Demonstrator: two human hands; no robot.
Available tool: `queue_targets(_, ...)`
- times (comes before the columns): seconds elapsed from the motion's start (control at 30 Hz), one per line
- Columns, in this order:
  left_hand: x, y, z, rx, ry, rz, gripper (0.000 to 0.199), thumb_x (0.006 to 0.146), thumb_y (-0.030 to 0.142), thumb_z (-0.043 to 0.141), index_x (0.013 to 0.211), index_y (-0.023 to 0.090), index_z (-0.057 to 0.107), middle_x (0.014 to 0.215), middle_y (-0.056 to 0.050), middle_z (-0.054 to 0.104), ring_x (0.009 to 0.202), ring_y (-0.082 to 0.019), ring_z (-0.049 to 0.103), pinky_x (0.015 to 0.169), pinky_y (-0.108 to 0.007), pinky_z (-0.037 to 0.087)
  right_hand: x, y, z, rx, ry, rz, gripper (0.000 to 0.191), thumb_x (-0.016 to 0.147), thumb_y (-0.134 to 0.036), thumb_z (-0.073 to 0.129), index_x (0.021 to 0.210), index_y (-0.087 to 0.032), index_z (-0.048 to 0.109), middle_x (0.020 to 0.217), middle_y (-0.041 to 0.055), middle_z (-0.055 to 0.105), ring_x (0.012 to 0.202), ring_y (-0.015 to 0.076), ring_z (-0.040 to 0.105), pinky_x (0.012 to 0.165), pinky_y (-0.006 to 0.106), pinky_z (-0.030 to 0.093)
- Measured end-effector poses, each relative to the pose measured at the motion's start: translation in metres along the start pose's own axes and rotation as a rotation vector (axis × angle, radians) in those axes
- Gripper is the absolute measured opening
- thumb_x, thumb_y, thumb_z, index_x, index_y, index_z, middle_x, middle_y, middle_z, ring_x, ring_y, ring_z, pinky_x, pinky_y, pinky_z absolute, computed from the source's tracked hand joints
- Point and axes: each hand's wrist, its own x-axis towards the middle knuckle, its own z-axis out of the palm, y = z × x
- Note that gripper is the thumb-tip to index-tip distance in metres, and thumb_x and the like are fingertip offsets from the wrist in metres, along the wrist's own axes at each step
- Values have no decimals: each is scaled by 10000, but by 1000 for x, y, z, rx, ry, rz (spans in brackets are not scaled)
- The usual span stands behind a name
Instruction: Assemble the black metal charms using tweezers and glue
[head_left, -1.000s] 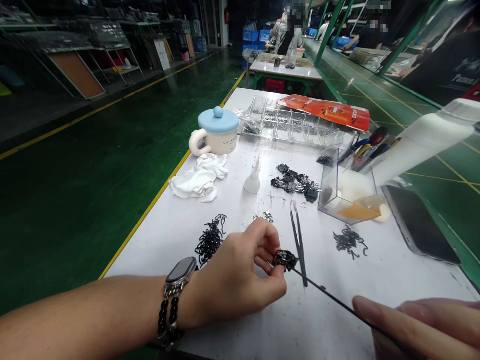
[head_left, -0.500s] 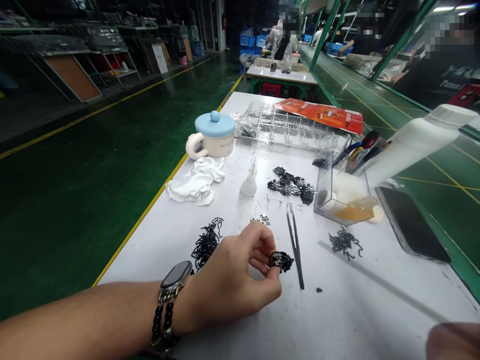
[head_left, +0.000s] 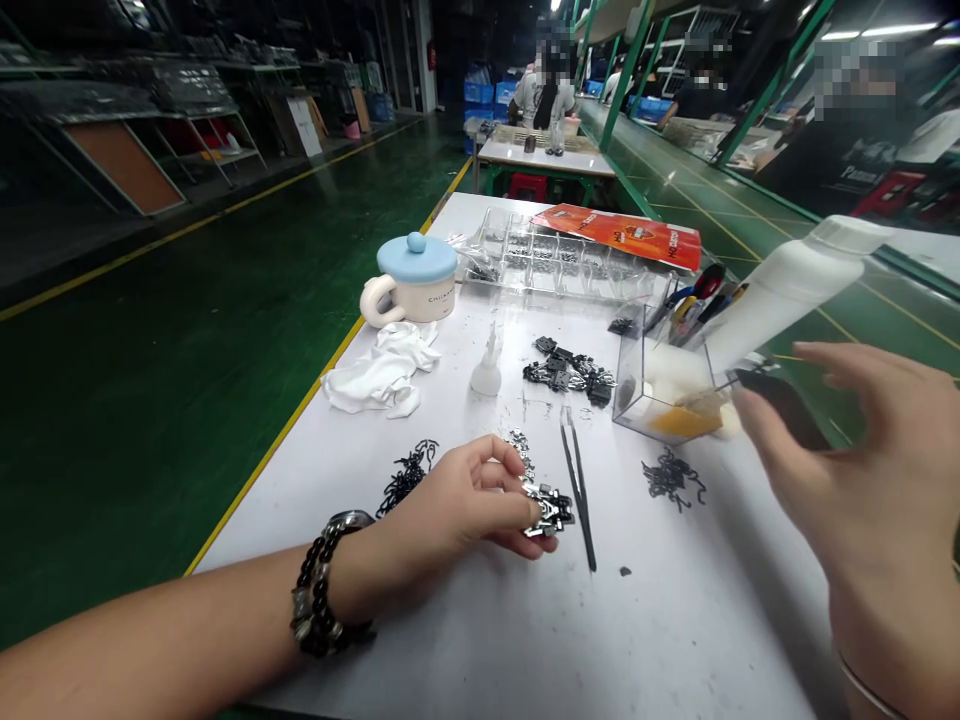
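Note:
My left hand [head_left: 480,500] pinches a small black-and-silver metal mechanism [head_left: 551,508] between thumb and fingers, just above the white table. Right beside it lies a pair of dark tweezers [head_left: 577,490], tips pointing away from me. Small silver parts [head_left: 519,450] are scattered behind the left hand. A heap of black curved pieces [head_left: 405,475] sits to its left. My right hand [head_left: 862,450] is raised at the right, thumb and fingers apart, nothing in it. Below and left of it is another small heap of black curved pieces [head_left: 673,478].
Similar black mechanisms [head_left: 570,370] lie mid-table. Around them stand a small squeeze bottle [head_left: 487,372], a clear box [head_left: 664,395] of tools, a large white bottle [head_left: 799,285], a lidded mug [head_left: 420,285], white cloth [head_left: 386,370] and a compartment tray [head_left: 555,260]. Other people sit farther back.
My right hand has risen into view from the lower right corner and is spread. My left hand has turned the mechanism, so its silver side now shows.

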Motion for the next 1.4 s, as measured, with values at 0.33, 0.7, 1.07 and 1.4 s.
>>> queue_targets(0.33,1,-2,-1,-96,-92,-8,323,706,104,680,884,171,419,739,51,541,665,-134,659,641,-239,523,-29,-78,-1,567,-566,-327,302,787,-363,624,1064,-294,528,1100,50,537,1010,240,457,811,418,356)
queue_targets(0.7,4,-4,-1,-125,-136,-4,276,729,162,698,828,154,441,668,28,619,554,-81,626,599,-214,535,-30,-80,-2,646,-490,-315,200,791,-285,626,976,-254,556,961,39,582,919,217,466,780,419,340)
queue_targets(1.07,3,-5,-2,-57,-128,50,353,692,164,736,731,170,386,690,42,575,573,-109,646,564,-217,531,-34,-82,0,649,-452,-347,201,801,-307,615,984,-251,553,948,43,593,904,225,459,784,433,318)
queue_targets(1.4,1,-3,1,-70,-114,53,387,658,177,764,690,165,379,659,51,554,568,-119,653,550,-203,531,-32,-80,0,698,-544,-298,182,801,-309,608,971,-252,572,973,50,601,906,218,487,787,417,343)
